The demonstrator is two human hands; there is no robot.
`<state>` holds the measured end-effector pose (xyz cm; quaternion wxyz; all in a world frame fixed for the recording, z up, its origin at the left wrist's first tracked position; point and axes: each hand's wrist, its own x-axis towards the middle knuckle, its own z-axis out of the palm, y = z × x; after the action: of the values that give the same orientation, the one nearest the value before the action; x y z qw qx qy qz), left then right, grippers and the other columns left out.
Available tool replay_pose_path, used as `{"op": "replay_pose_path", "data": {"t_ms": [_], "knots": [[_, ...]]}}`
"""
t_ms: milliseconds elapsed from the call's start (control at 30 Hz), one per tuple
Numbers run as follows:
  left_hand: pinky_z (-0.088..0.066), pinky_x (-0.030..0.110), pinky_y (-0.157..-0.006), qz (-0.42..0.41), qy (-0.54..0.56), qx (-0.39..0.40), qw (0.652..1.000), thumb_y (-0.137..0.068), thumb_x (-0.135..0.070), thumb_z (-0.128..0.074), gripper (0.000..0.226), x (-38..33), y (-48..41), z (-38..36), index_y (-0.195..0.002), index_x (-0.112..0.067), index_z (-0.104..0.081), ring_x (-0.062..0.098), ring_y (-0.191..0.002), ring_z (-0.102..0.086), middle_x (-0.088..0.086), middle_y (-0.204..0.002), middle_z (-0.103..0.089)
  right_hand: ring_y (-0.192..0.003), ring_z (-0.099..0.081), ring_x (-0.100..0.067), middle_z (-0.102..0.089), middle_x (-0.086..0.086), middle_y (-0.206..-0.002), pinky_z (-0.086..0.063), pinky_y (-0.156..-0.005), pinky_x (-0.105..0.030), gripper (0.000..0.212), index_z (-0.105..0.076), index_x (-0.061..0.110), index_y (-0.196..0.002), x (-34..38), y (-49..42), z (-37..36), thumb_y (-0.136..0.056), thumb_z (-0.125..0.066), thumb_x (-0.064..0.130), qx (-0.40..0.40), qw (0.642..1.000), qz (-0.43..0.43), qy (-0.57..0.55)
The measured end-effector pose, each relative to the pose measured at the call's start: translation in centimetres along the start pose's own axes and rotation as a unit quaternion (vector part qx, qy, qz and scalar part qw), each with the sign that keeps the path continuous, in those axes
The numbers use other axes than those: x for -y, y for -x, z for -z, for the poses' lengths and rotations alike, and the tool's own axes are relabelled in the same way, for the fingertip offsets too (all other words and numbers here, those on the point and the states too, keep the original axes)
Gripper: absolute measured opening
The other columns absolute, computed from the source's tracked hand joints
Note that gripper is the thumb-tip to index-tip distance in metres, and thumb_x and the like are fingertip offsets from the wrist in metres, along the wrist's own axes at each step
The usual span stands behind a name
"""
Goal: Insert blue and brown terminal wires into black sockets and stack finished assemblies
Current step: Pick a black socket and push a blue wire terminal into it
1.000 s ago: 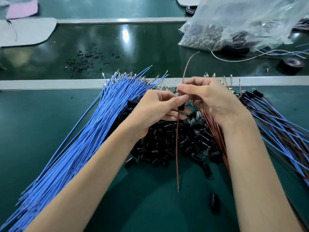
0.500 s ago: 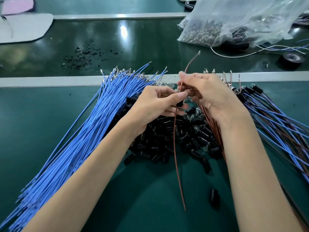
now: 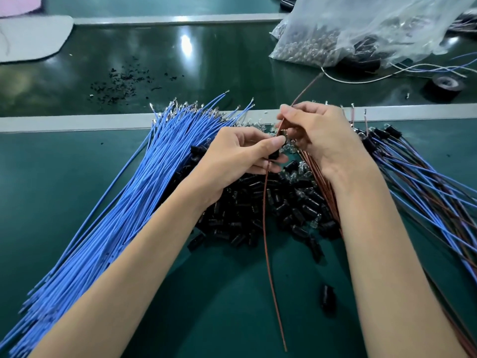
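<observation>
My left hand (image 3: 240, 153) pinches a small black socket (image 3: 274, 154) between thumb and fingers above the heap of loose black sockets (image 3: 260, 213). A long brown wire (image 3: 265, 228) passes through that socket and hangs down toward me; its upper part runs up through my right hand (image 3: 320, 135), which pinches it just above the socket. A big fan of blue terminal wires (image 3: 124, 202) lies at the left. Loose brown wires (image 3: 320, 184) lie under my right wrist. Finished assemblies (image 3: 418, 177), blue and brown wires in sockets, are stacked at the right.
A clear plastic bag (image 3: 361, 29) of small parts sits at the back right, with a roll of black tape (image 3: 442, 85) beside it. Black crumbs (image 3: 124, 82) dot the far belt. One stray socket (image 3: 327, 295) lies near me. A metal rail (image 3: 77, 122) crosses the green bench.
The brown wire has slid downward through the socket, its free end now lower and nearer me. My right hand shifted slightly up along the wire.
</observation>
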<state>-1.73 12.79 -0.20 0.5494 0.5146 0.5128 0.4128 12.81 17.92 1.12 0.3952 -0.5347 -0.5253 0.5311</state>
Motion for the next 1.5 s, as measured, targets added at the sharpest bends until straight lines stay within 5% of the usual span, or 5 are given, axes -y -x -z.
{"op": "replay_pose_path", "data": {"t_ms": [133,333,500,833,1500], "knots": [[-0.054,0.017,-0.063,-0.001,0.017,-0.007,1.0,-0.091,-0.024,-0.063,0.016,-0.1,0.0,0.0,-0.094,-0.009,-0.067,0.016,-0.072,-0.073,0.006,-0.083,-0.076,-0.058,-0.056,0.001,-0.067,0.011,-0.063,-0.035,-0.06,-0.021,0.019,-0.07,0.023,-0.066,0.0,0.4,0.4,-0.085,-0.07,0.025,0.093,0.995,0.01,0.043],[-0.059,0.029,-0.077,-0.002,0.001,-0.009,1.0,-0.09,-0.026,-0.064,0.014,0.3,-0.1,0.0,-0.09,-0.012,-0.067,0.018,-0.074,-0.073,0.005,-0.083,-0.076,-0.051,-0.053,0.002,-0.067,0.01,-0.064,-0.035,-0.053,-0.016,0.018,-0.064,0.019,-0.075,-0.1,0.0,0.2,-0.091,-0.065,0.027,-0.015,0.999,0.009,-0.04],[-0.057,0.027,-0.076,-0.002,0.0,-0.008,1.0,-0.091,-0.026,-0.063,0.017,0.2,0.0,0.1,-0.096,-0.01,-0.068,0.017,-0.075,-0.073,0.005,-0.085,-0.076,-0.058,-0.056,0.002,-0.067,0.012,-0.063,-0.04,-0.057,-0.013,0.015,-0.067,0.022,-0.07,-0.1,0.6,0.6,-0.084,-0.072,0.024,0.079,0.996,0.024,0.039],[-0.057,0.031,-0.081,0.0,0.004,-0.009,1.0,-0.091,-0.025,-0.062,0.021,0.0,0.0,0.2,-0.1,-0.006,-0.068,0.019,-0.076,-0.073,0.006,-0.085,-0.076,-0.065,-0.059,-0.005,-0.067,0.006,-0.067,-0.043,-0.065,-0.022,0.019,-0.066,0.022,-0.067,-0.2,0.6,0.6,-0.084,-0.073,0.02,0.086,0.995,0.05,0.027],[-0.05,0.014,-0.058,-0.016,-0.01,-0.055,0.998,-0.091,-0.026,-0.063,0.013,-0.2,-0.4,1.0,-0.085,-0.015,-0.068,0.004,-0.057,-0.063,0.0,-0.076,-0.074,-0.059,-0.057,0.003,-0.067,0.012,-0.066,-0.042,-0.055,-0.009,0.012,-0.069,0.023,-0.08,-0.4,0.3,0.2,-0.091,-0.066,0.025,0.08,0.992,0.077,0.053]]}}
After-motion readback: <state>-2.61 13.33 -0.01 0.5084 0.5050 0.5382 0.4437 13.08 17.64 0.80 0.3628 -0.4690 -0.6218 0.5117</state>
